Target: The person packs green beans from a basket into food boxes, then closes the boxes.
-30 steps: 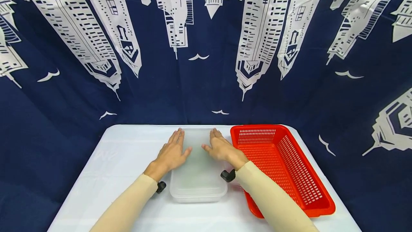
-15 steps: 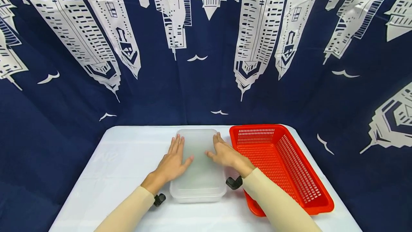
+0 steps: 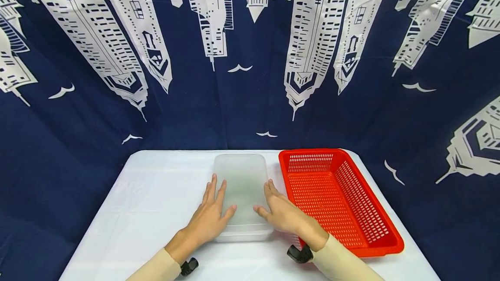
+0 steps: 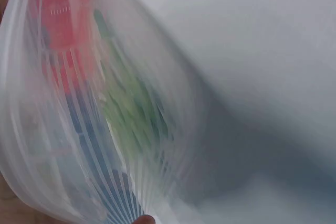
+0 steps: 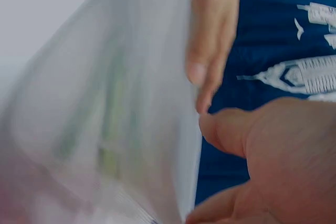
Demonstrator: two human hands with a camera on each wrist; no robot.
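A translucent plastic food container with a frosted lid lies lengthwise in the middle of the table. Through its wall, green contents show blurred in both wrist views. My left hand is at the near left part of the lid, fingers straight and spread, thumb over the top. On the opposite side, my right hand touches the right edge with extended fingers, its thumb pointing inward over the lid. In the right wrist view the fingers of both hands lie along the lid's rim.
Right of the container stands a red perforated plastic basket, partly behind my right forearm. The white table ends at a dark blue curtain printed with white buildings and birds.
Both hands have slid from the far end of the container's lid toward its near end, along the two sides. The container and basket have stayed in place.
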